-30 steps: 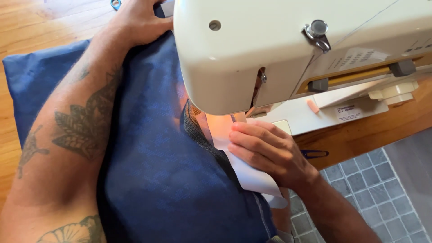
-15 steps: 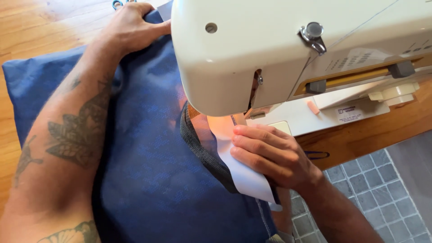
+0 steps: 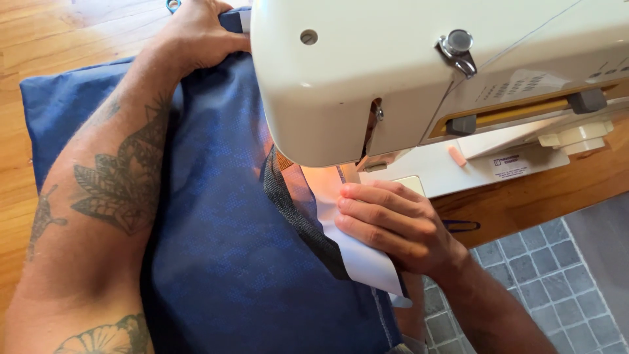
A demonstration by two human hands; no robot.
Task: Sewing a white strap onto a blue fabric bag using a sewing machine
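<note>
Spanning wooden table (image 3: 39, 59) – blue fabric (image 3: 229, 262); grey tiles (image 3: 524, 262) below.

One sewing machine (image 3: 367, 78), one blue fabric (image 3: 249, 262), one white strip (image 3: 363, 259), two hands.

Bright, sharp daylight; warm lamp glow under the sewing machine (image 3: 419, 72).

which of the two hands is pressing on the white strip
The right hand, fingers flat on the white strip beside the needle; the left hand grips the blue fabric behind the machine.
</note>
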